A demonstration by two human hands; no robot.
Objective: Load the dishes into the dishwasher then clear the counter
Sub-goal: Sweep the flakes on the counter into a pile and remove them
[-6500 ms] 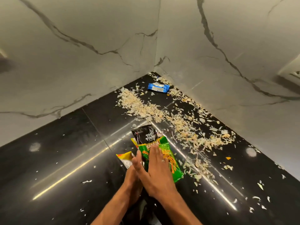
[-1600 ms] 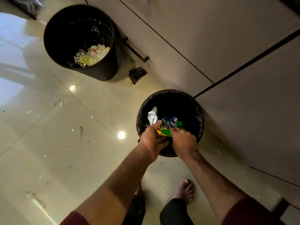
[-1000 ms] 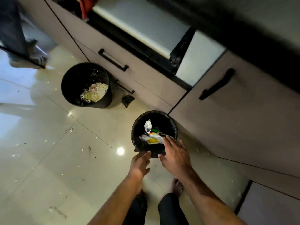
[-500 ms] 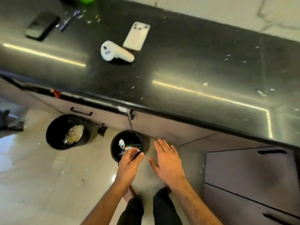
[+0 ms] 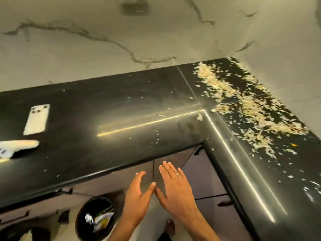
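A black L-shaped counter (image 5: 111,108) fills the view, with pale shredded food scraps (image 5: 243,108) strewn over its far right corner. My left hand (image 5: 139,197) and my right hand (image 5: 175,190) hover side by side below the counter's front edge, fingers straight, holding nothing. The thumbs nearly touch. A ring shows on my right hand. On the floor at lower left stands a small black bin (image 5: 95,218) with crumpled snack wrappers (image 5: 100,219) inside.
A white phone (image 5: 36,119) lies face down at the counter's left, with a white controller (image 5: 15,146) just in front of it. Grey cabinet doors (image 5: 205,178) with dark handles sit under the counter. Marble walls back it. A second bin (image 5: 24,233) peeks in at bottom left.
The wrappers went from my hands into the small bin. Both hands came away empty and rose, and my view swung up from the floor to the counter corner.
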